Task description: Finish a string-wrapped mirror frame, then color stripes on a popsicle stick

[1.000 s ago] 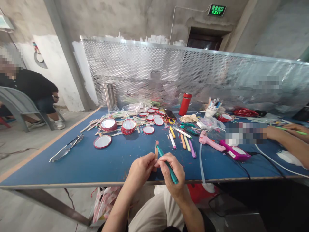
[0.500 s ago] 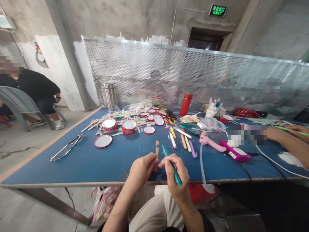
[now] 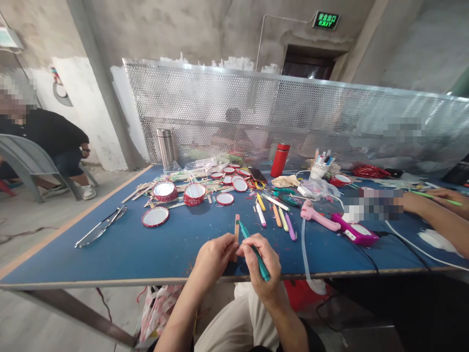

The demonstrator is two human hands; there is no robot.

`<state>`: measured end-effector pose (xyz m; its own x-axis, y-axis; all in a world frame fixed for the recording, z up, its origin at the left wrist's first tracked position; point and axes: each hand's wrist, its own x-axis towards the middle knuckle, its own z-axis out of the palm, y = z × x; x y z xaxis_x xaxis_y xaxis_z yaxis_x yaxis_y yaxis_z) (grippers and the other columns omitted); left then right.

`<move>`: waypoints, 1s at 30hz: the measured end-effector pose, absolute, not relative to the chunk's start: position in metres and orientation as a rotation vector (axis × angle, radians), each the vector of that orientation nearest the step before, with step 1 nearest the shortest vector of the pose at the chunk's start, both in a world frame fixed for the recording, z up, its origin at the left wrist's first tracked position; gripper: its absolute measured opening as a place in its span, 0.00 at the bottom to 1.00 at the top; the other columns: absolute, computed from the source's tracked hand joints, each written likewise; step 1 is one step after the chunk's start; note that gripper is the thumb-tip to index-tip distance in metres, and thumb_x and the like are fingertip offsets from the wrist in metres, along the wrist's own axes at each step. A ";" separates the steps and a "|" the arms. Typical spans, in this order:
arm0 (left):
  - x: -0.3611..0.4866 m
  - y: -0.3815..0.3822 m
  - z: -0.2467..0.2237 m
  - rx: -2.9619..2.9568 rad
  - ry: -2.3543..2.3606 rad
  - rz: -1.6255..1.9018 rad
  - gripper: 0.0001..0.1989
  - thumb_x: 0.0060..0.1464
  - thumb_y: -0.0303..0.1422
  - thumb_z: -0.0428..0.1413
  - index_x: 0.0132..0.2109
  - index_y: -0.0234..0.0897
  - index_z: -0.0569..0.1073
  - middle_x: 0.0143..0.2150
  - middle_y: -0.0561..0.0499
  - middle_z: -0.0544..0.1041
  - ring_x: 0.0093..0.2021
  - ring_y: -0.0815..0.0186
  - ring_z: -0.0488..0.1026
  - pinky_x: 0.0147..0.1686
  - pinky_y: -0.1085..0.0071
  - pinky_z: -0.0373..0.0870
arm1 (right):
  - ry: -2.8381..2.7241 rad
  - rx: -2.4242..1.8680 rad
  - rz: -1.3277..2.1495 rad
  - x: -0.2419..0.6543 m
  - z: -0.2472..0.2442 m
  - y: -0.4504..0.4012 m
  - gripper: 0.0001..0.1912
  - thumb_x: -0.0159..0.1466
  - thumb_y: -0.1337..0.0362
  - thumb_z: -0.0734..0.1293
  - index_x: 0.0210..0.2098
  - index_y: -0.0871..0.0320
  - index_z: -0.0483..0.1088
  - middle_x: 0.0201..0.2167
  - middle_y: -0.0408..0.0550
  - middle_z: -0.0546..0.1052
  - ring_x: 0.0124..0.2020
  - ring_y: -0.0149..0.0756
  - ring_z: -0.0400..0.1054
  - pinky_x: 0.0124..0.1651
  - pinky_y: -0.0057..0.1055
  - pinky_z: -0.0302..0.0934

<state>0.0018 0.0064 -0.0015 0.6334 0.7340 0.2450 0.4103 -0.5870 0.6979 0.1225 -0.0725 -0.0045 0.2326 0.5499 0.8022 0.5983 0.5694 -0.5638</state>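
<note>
Pinched upright in my left hand (image 3: 219, 252) is a flat wooden craft stick (image 3: 237, 230), coloured pink at its top with a dark green band just below. My right hand (image 3: 262, 259) is closed around a teal marker (image 3: 261, 261). The marker's tip points up and left, right beside the stick's green band; whether it touches the wood I cannot tell. Both hands are close together over the table's front edge. Beyond them lie a white-and-pink marker (image 3: 261, 215), an orange marker (image 3: 277, 216), a pale yellow marker (image 3: 283, 219) and a purple marker (image 3: 290, 227).
Red-rimmed round mirrors (image 3: 156, 216) and loose sticks cover the table's back left. Glasses (image 3: 102, 226) lie at the left. A steel flask (image 3: 166, 149) and red flask (image 3: 280, 160) stand behind. A pink glue gun (image 3: 319, 216) lies right, near a co-worker's arm (image 3: 436, 217).
The teal marker's tip has come closer to the craft stick, reaching its green band. My left hand keeps its hold, and the whole view has shifted slightly.
</note>
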 end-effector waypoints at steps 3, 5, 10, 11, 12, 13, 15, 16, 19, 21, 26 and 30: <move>0.002 0.006 -0.001 2.247 0.876 0.707 0.13 0.58 0.36 0.45 0.27 0.40 0.64 0.23 0.56 0.73 0.24 0.70 0.67 0.27 0.77 0.58 | -1.432 -1.062 -0.029 0.122 -0.005 -0.072 0.05 0.66 0.70 0.60 0.37 0.56 0.67 0.30 0.45 0.73 0.34 0.33 0.70 0.35 0.29 0.64; 0.002 0.006 -0.001 2.243 0.867 0.707 0.13 0.58 0.36 0.45 0.27 0.40 0.65 0.24 0.56 0.74 0.24 0.70 0.67 0.27 0.77 0.59 | -1.432 -1.058 -0.034 0.122 -0.005 -0.071 0.05 0.66 0.70 0.60 0.37 0.56 0.67 0.30 0.45 0.73 0.34 0.33 0.70 0.35 0.29 0.64; 0.002 0.006 0.001 2.249 0.882 0.692 0.12 0.58 0.35 0.44 0.28 0.40 0.66 0.24 0.55 0.73 0.24 0.70 0.67 0.28 0.77 0.60 | -1.431 -1.063 -0.021 0.122 -0.005 -0.070 0.06 0.66 0.70 0.60 0.37 0.56 0.67 0.30 0.45 0.73 0.34 0.33 0.70 0.35 0.28 0.64; 0.002 0.006 0.001 2.250 0.880 0.687 0.12 0.58 0.36 0.44 0.28 0.40 0.66 0.24 0.55 0.73 0.25 0.70 0.67 0.28 0.77 0.60 | -1.428 -1.057 -0.018 0.122 -0.005 -0.070 0.06 0.66 0.70 0.60 0.37 0.56 0.67 0.30 0.45 0.73 0.33 0.33 0.70 0.35 0.29 0.64; 0.002 0.006 0.001 2.249 0.877 0.684 0.12 0.58 0.36 0.44 0.28 0.40 0.66 0.24 0.55 0.72 0.25 0.70 0.67 0.28 0.77 0.60 | -1.425 -1.051 -0.016 0.122 -0.006 -0.069 0.06 0.66 0.70 0.60 0.37 0.56 0.67 0.30 0.45 0.73 0.33 0.33 0.70 0.35 0.29 0.64; 0.002 0.006 0.001 2.248 0.874 0.682 0.12 0.58 0.36 0.44 0.28 0.41 0.66 0.24 0.55 0.72 0.25 0.69 0.67 0.28 0.77 0.60 | -1.422 -1.046 -0.015 0.122 -0.006 -0.069 0.06 0.66 0.70 0.60 0.37 0.56 0.67 0.30 0.45 0.72 0.33 0.33 0.70 0.35 0.29 0.64; 0.002 0.006 0.001 2.247 0.875 0.686 0.13 0.58 0.37 0.43 0.28 0.41 0.65 0.24 0.55 0.72 0.25 0.69 0.67 0.28 0.77 0.60 | -1.414 -1.044 -0.018 0.122 -0.006 -0.070 0.06 0.66 0.70 0.60 0.37 0.56 0.67 0.29 0.45 0.72 0.33 0.33 0.70 0.35 0.29 0.64; 0.002 0.006 0.001 2.249 0.878 0.687 0.13 0.59 0.37 0.43 0.28 0.41 0.65 0.24 0.55 0.72 0.25 0.69 0.67 0.28 0.77 0.60 | -1.406 -1.044 -0.024 0.122 -0.006 -0.070 0.06 0.66 0.70 0.60 0.37 0.56 0.67 0.29 0.45 0.72 0.32 0.32 0.70 0.35 0.29 0.64; 0.002 0.006 0.000 2.260 0.880 0.683 0.14 0.59 0.37 0.43 0.26 0.41 0.63 0.23 0.55 0.72 0.24 0.70 0.67 0.28 0.77 0.60 | -1.362 -1.056 -0.066 0.122 -0.007 -0.072 0.07 0.67 0.70 0.59 0.34 0.56 0.67 0.27 0.43 0.71 0.29 0.31 0.69 0.34 0.28 0.64; 0.002 0.006 -0.001 2.256 0.874 0.672 0.14 0.59 0.37 0.44 0.26 0.41 0.63 0.24 0.55 0.74 0.25 0.70 0.68 0.28 0.77 0.60 | -1.329 -1.065 -0.107 0.122 -0.010 -0.072 0.07 0.67 0.70 0.59 0.34 0.56 0.66 0.26 0.43 0.71 0.28 0.31 0.69 0.34 0.28 0.64; 0.001 0.007 -0.001 2.268 0.854 0.663 0.15 0.60 0.37 0.43 0.26 0.40 0.63 0.24 0.55 0.74 0.25 0.70 0.68 0.28 0.76 0.60 | -1.212 -1.089 -0.146 0.121 -0.019 -0.069 0.07 0.68 0.68 0.59 0.45 0.56 0.66 0.20 0.37 0.69 0.18 0.27 0.67 0.28 0.25 0.64; 0.001 0.007 -0.001 2.274 0.855 0.650 0.15 0.60 0.37 0.44 0.25 0.40 0.63 0.24 0.55 0.75 0.25 0.70 0.68 0.28 0.76 0.59 | -1.176 -1.107 -0.159 0.121 -0.020 -0.068 0.08 0.69 0.66 0.59 0.46 0.56 0.67 0.18 0.35 0.69 0.17 0.26 0.66 0.28 0.24 0.64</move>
<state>0.0011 0.0074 -0.0010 0.6701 0.7079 0.2234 0.4049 -0.6008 0.6893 0.1207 -0.0676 -0.0200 0.4376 0.4222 0.7939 0.6178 0.5003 -0.6066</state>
